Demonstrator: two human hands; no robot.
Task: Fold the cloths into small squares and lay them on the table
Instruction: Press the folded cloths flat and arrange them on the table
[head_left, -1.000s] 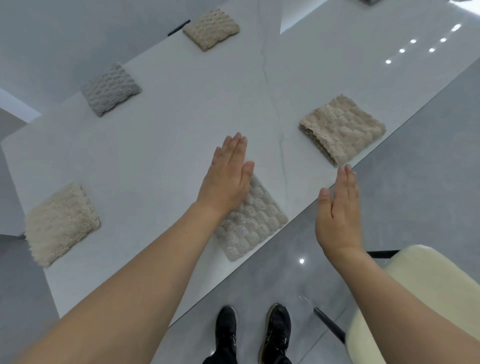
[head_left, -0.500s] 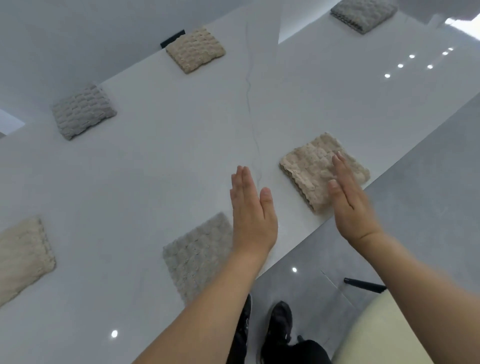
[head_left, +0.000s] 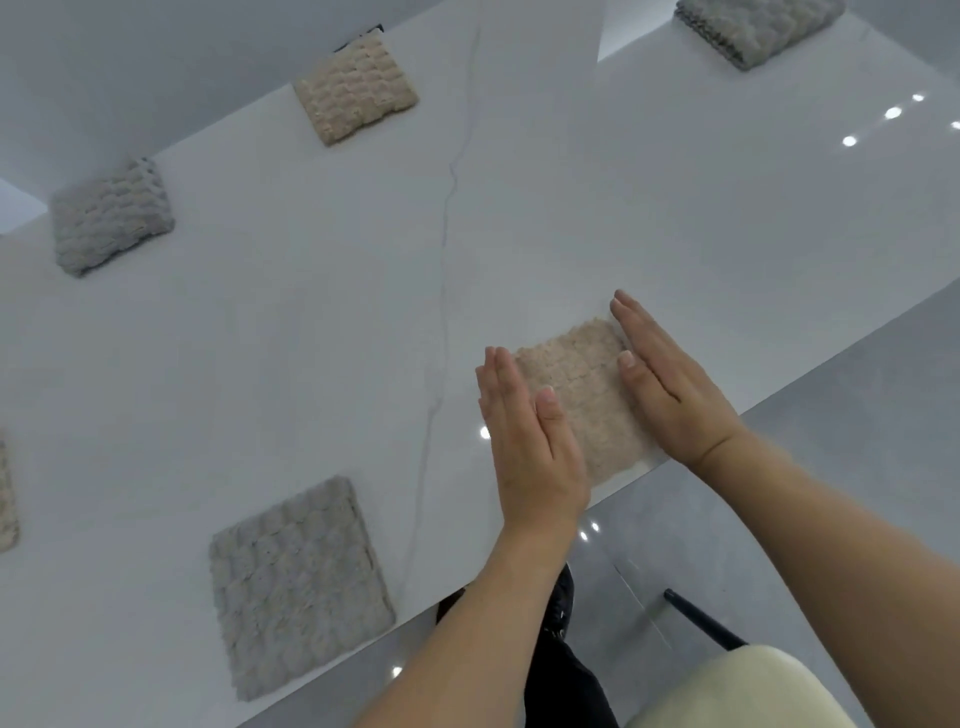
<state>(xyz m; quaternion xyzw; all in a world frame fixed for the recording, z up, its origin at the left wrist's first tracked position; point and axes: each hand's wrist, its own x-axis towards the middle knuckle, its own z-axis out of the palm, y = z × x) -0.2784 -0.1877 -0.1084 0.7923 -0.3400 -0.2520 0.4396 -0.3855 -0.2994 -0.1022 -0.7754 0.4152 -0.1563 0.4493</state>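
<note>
Hands, left and right, flank beige folded cloth with flat fingers

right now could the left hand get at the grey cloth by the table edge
Probably yes: the left hand lies flat at the beige cloth, the grey cloth sits just to its left, and only bare table lies between.

A white desk carries folded cloths: a beige cloth at the near edge, a grey cloth beside it, others further back.
</note>
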